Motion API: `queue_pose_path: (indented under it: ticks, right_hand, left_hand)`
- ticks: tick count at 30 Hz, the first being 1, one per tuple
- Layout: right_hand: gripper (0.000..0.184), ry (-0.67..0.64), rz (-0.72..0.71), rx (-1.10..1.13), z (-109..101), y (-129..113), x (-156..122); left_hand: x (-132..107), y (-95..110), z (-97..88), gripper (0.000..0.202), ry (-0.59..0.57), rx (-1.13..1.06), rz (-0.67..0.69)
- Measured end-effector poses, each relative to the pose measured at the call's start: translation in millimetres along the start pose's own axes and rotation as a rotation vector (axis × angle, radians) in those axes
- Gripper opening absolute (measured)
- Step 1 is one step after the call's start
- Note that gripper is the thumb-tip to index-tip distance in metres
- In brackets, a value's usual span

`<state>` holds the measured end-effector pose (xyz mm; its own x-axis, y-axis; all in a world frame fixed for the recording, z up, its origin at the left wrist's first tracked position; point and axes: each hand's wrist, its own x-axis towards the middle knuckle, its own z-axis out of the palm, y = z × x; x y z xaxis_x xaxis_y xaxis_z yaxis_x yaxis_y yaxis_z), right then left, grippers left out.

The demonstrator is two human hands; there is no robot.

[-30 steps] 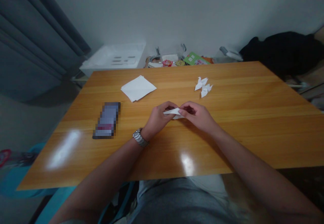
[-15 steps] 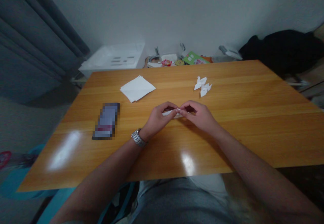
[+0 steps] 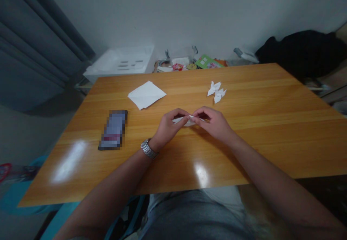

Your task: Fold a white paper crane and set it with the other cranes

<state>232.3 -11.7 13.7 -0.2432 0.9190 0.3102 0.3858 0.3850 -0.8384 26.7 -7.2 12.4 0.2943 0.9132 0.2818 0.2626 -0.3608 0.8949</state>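
A small piece of folded white paper [image 3: 189,121] is pinched between both hands above the middle of the table. My left hand [image 3: 170,125], with a metal watch on its wrist, grips the paper's left part between thumb and fingers. On the other side, my right hand [image 3: 214,123] pinches its right part, the two thumbs almost meeting. The fingers cover much of the paper, so its full shape is hidden. Beyond the right hand lie two folded paper birds [image 3: 219,95], close together. A stack of white paper sheets [image 3: 147,95] rests beyond the left hand.
A phone [image 3: 114,129] with a blurred screen lies on the wooden table [image 3: 271,124] at the left. Past the far edge are a white foam box [image 3: 130,59], a green packet [image 3: 207,62] and a black cloth [image 3: 300,55]. Part of a blue chair [image 3: 59,222] shows below left.
The thumbs have parted slightly, and more of the folded paper shows between them. Both hands still hold it in nearly the same place.
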Motion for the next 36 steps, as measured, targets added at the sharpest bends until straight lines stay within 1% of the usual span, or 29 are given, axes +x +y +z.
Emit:
queue_pose_path:
  ticks: [5,12,21,25,28,31,36]
  right_hand:
    - [0.017,0.001,-0.006,-0.010,-0.4,-2.0,-0.4]
    - [0.015,-0.015,-0.009,0.005,1.7,-0.7,-1.2]
    - [0.019,-0.029,-0.004,0.009,0.8,-5.4,-0.6]
    - [0.018,-0.016,0.006,0.007,0.3,-6.7,-0.8]
    - [0.018,-0.025,0.011,0.054,1.0,-5.2,-1.2]
    - [0.020,-0.036,0.014,0.085,1.9,-4.2,-1.4]
    - [0.024,-0.035,0.038,0.074,2.7,-6.3,-1.3]
  left_hand:
    - [-1.0,0.9,0.0,0.022,0.006,-0.008,-0.002]
    - [-0.7,0.9,-0.6,0.022,0.000,-0.002,-0.006]
    - [-0.8,2.1,0.3,0.023,0.020,-0.043,-0.024]
    - [-1.8,5.5,0.5,0.024,0.023,-0.024,-0.021]
    - [-2.7,8.1,1.5,0.023,0.039,-0.011,-0.015]
    - [-2.9,9.9,2.6,0.023,0.052,0.012,-0.011]
    - [-3.1,10.4,3.0,0.022,0.052,0.037,-0.003]
